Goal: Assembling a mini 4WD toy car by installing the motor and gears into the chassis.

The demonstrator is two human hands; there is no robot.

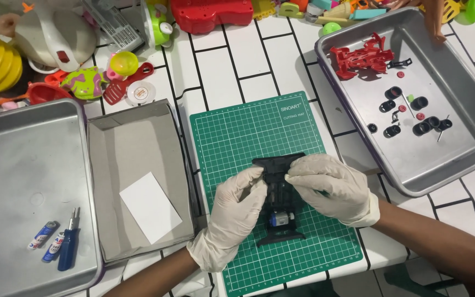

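We held a black toy car frame [277, 190] over the middle of the green cutting mat [232, 137], which lay on the white tiled table [248, 60]. Our left hand [235, 212], gloved, gripped the frame's left edge, fingers curled and pressed together. Our right hand [333, 187], also gloved, pinched the frame's upper right part between thumb and fingers. A small silver motor [280, 219] sat in the lower part of the frame.

To the right, a metal tray [468, 126] held a red car body [361, 58] and several black wheels [419, 103]. To the left stood a cardboard box [116, 165] with a white card [150, 207], and beside it a second tray [6, 165] holding two batteries [48, 242] and a blue screwdriver [68, 247].
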